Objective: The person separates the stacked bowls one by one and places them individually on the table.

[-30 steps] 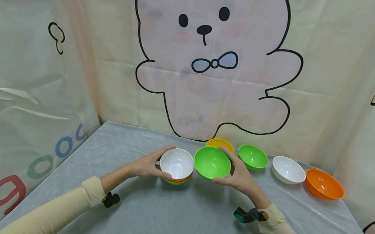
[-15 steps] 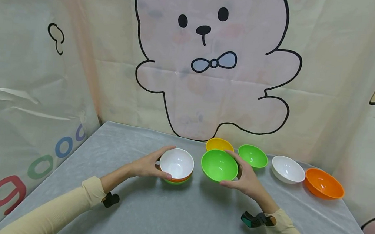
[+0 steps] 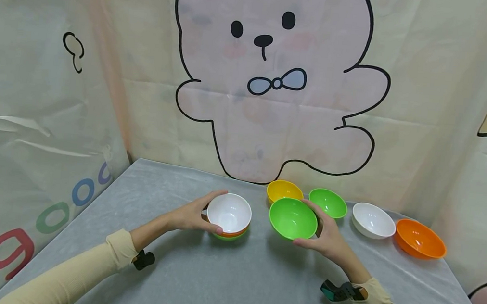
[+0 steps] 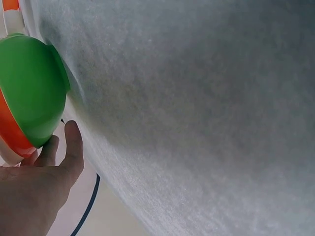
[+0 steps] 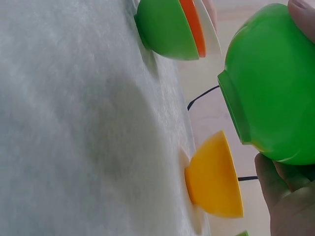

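Note:
My left hand grips the side of a nested stack of bowls, thumb at the near side and fingers behind. On top is a white bowl, below it an orange bowl, and at the bottom a green bowl that stands on the table. To the right, my right hand holds a separate green bowl by its side, thumb near the front. That bowl is raised off the cloth, as the right wrist view shows, and stays apart from the stack.
Along the back of the grey-covered table stand a yellow bowl, another green bowl, a white bowl and an orange bowl, in a row slanting right. A printed curtain hangs behind.
My right hand has carried its green bowl rightward and slightly nearer, away from the stack, uncovering more of the yellow bowl. The left hand and the stack stay in place.

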The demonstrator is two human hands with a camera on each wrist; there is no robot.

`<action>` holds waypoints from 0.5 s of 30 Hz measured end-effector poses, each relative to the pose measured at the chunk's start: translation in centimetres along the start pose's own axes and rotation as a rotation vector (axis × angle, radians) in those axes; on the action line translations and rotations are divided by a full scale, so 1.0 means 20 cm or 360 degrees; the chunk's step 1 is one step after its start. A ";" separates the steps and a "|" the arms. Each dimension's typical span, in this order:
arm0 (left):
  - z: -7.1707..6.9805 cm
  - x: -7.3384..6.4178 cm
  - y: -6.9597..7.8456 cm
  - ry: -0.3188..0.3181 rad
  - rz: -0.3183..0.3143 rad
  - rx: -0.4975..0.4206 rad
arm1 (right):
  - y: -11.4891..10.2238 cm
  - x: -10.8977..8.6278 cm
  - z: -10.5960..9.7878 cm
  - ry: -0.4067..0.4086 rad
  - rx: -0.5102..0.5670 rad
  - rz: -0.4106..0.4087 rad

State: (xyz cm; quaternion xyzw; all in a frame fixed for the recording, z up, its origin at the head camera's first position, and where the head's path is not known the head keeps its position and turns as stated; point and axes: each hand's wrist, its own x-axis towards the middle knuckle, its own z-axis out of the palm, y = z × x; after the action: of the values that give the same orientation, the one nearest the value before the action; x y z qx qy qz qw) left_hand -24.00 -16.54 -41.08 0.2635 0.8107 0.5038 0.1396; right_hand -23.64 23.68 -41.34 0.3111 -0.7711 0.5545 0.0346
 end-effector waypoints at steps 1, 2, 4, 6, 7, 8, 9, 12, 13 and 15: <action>0.00 0.00 0.00 -0.0001 0.0001 0.0005 | 0.00 0.00 -0.01 0.0005 -0.0007 -0.0006; 0.00 0.00 0.00 0.0000 0.0003 0.0003 | 0.00 -0.01 -0.01 0.0013 -0.0018 -0.0014; 0.00 0.00 0.00 -0.0002 0.0010 -0.0004 | 0.00 -0.02 -0.03 0.0026 -0.0037 -0.0032; 0.00 -0.01 0.00 -0.0007 0.0007 -0.0009 | 0.00 -0.04 -0.04 0.0036 -0.0060 -0.0043; 0.00 -0.01 0.00 -0.0009 0.0009 -0.0013 | 0.00 -0.04 -0.05 0.0035 -0.0055 -0.0045; 0.00 -0.01 0.01 -0.0010 0.0010 -0.0021 | 0.00 -0.05 -0.06 0.0034 -0.0054 -0.0048; 0.00 -0.01 0.01 -0.0011 0.0012 -0.0023 | 0.00 -0.06 -0.07 0.0028 -0.0043 -0.0052; 0.00 0.00 0.01 -0.0014 0.0017 -0.0028 | 0.00 -0.09 -0.10 0.0043 -0.0068 -0.0051; 0.00 0.00 0.01 -0.0014 0.0019 -0.0028 | 0.00 -0.10 -0.11 0.0057 -0.0107 -0.0052; 0.00 0.00 0.01 -0.0017 0.0018 -0.0029 | -0.01 -0.13 -0.13 0.0096 -0.0204 -0.0041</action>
State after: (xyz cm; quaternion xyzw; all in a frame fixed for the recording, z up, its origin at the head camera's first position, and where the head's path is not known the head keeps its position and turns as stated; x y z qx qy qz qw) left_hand -23.93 -16.49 -40.97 0.2695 0.8039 0.5105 0.1433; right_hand -22.34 27.10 -41.23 0.3013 -0.7996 0.5126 0.0847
